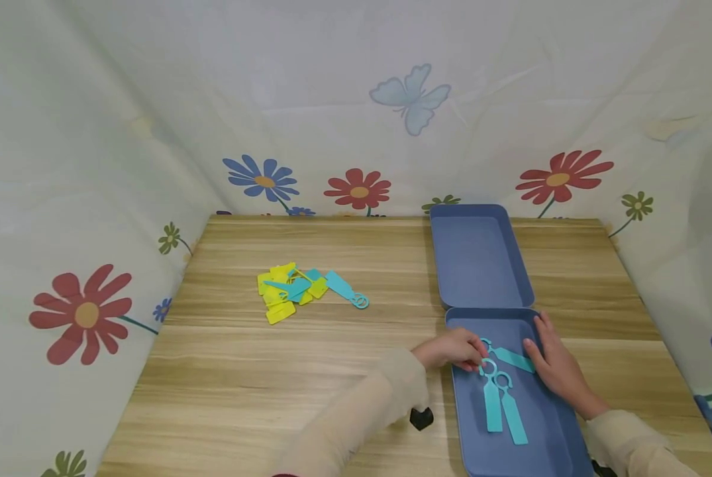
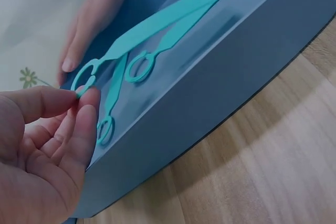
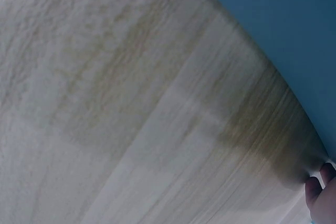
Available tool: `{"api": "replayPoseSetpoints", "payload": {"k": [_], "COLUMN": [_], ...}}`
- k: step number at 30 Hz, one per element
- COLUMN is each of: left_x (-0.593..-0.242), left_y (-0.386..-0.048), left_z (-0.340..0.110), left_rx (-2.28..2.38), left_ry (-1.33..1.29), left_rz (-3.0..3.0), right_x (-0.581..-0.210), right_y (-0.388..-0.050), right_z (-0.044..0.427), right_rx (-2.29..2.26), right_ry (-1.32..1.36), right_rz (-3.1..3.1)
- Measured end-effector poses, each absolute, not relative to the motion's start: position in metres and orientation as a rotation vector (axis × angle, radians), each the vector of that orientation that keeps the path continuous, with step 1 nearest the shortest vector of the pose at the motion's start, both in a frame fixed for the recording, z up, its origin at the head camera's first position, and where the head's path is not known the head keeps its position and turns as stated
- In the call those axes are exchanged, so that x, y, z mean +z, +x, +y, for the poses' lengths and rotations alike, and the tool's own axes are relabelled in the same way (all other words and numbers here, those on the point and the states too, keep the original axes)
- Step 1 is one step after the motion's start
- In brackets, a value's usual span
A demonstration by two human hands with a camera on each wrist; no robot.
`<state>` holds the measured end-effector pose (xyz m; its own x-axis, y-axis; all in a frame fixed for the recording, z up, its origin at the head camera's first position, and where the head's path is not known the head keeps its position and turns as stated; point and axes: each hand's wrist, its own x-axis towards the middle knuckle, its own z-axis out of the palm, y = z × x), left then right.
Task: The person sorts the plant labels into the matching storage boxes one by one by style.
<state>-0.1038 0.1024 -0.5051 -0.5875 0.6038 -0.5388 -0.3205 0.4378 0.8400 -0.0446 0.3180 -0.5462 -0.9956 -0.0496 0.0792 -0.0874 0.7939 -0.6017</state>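
Observation:
My left hand (image 1: 451,349) reaches over the left wall of the near blue tray (image 1: 549,457). Its thumb and forefinger pinch the hook end of a teal hook tag (image 1: 493,405), also clear in the left wrist view (image 2: 152,27). Beside that tag, a second teal tag (image 1: 514,419) lies in the tray. A third teal tag (image 1: 514,359) lies slantwise near the far end, its ring close to my left fingers. My right hand (image 1: 561,368) rests on the tray's right rim with fingers extended; only its fingertips show in the right wrist view.
Behind the near tray stands another blue tray (image 1: 477,262), with nothing seen inside. Left of it on the wooden table (image 1: 224,391) lies a heap of yellow tags (image 1: 280,311) and teal tags (image 1: 299,289). One teal tag (image 1: 340,285) sticks out rightward. A flowered cloth surrounds the table.

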Motion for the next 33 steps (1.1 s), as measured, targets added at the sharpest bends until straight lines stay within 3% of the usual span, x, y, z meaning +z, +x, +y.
{"api": "replayPoseSetpoints", "payload": {"k": [17,27,33], "left_x": [-0.498,-0.5,-0.504], "left_y": [-0.095,-0.087,-0.079], "left_z": [0.113,0.12,0.123], "left_rx": [0.772,0.309,0.238], "left_ry": [0.566,0.976,0.922], "left_rz": [2.163,2.377,2.413], "right_x": [-0.546,-0.548,-0.549], "right_y": [-0.046,-0.045,-0.044], "right_z": [0.317,0.317,0.317], "right_rx": [0.969,0.956,0.96], "right_ry": [0.102,0.102,0.1], "right_rz": [-2.92,-2.919,-2.919]}}
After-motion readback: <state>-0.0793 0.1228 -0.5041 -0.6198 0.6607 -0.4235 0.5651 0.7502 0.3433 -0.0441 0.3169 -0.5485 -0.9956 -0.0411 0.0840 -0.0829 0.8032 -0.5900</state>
